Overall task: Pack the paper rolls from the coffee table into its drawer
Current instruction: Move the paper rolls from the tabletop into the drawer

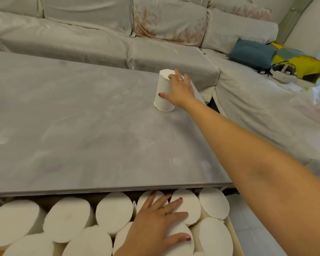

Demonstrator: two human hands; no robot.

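A white paper roll (163, 93) stands tilted on the grey coffee table (81, 126) near its far right corner. My right hand (179, 89) grips it, fingers over its top and thumb on its side. The edge of a second roll (197, 91) shows just behind that hand. Below the table's front edge the drawer (235, 235) is pulled out and packed with several upright white rolls (68, 217). Fingers spread, my left hand (155, 224) rests flat on the tops of the rolls in the drawer's right half.
A covered sofa (81, 37) runs behind and to the right of the table. On its right part lie a blue cushion (251, 52), a yellow bag (299, 61), a white headset (283, 71) and a clear plastic bag (312, 100). Tiled floor shows at bottom right.
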